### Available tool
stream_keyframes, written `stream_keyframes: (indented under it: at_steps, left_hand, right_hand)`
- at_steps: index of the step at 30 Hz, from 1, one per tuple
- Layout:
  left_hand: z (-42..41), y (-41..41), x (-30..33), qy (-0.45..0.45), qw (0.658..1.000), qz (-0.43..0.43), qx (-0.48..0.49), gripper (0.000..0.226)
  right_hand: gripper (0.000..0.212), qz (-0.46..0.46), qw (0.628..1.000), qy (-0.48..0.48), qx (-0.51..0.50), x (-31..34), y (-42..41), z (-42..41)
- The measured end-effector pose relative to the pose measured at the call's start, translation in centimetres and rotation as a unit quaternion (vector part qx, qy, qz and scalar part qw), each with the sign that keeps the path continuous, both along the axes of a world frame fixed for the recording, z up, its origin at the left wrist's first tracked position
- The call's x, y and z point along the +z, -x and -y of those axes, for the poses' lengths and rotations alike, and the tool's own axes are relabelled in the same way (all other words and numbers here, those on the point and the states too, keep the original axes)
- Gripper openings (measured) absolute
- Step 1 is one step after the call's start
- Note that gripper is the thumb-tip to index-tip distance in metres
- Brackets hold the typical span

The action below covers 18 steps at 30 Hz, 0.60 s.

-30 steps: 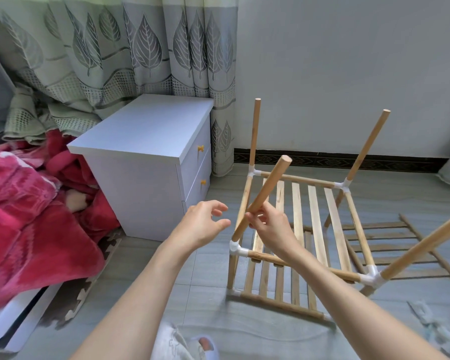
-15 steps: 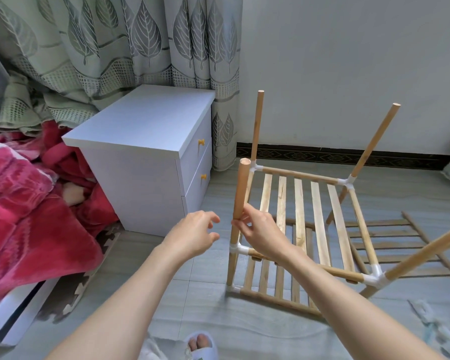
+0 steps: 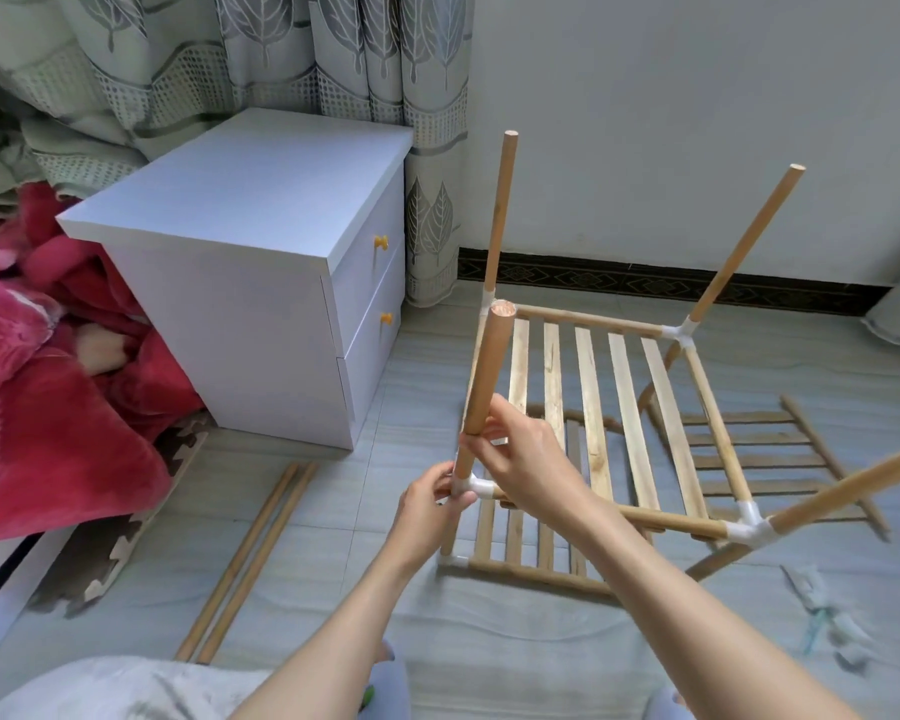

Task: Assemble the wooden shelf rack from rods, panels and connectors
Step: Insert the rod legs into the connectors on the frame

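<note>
A partly built pale wooden slatted shelf rack [image 3: 598, 407] is seen standing on the grey tiled floor [image 3: 333, 511] beside a white two-drawer bedside cabinet [image 3: 261, 283]. An upright round wooden rod [image 3: 484, 379] is pinched by the right hand [image 3: 526, 459]; the white plastic corner connector [image 3: 470, 485] beneath it is gripped by the left hand's [image 3: 427, 517] curled fingers.

A white two-drawer nightstand [image 3: 240, 283] with yellow knobs [image 3: 381, 242] stands on the grey tiled floor [image 3: 333, 511], just beside a red blanket [image 3: 48, 407]. Leaf-patterned curtains [image 3: 230, 59] hang behind it. A dark patterned skirting [image 3: 619, 280] edges the white wall [image 3: 697, 96].
</note>
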<state>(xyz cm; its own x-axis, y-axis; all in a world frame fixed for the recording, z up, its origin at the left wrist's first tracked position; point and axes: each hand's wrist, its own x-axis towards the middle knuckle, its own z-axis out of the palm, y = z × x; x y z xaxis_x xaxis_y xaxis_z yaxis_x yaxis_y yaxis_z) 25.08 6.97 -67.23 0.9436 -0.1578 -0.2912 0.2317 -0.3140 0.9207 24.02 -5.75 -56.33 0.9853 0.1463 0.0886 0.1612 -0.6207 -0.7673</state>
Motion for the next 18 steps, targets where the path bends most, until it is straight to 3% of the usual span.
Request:
stream_keyframes:
  at_steps: [6, 11, 15, 18]
  left_hand:
    - [0.8, 0.9, -0.1, -0.022, 0.999, 0.036, 0.016, 0.030]
    - [1.2, 1.5, 0.2, -0.049, 0.996, 0.064, 0.026, 0.029]
    - [1.5, 3.3, 0.5, -0.177, 0.980, 0.092, -0.001, 0.037]
    - [1.5, 6.3, 0.7, -0.309, 0.933, 0.183, 0.000, 0.028]
  right_hand:
    - [0.008, 0.017, 0.999, -0.017, -0.031, -0.6, 0.5, -0.6]
    - [0.015, -0.044, 0.995, -0.047, -0.076, -1.7, 1.5, 0.4]
    - [0.036, -0.060, 0.988, 0.113, -0.086, -3.6, 4.3, 3.5]
    - [0.046, -0.045, 0.957, 0.265, -0.105, -5.4, 7.0, 7.1]
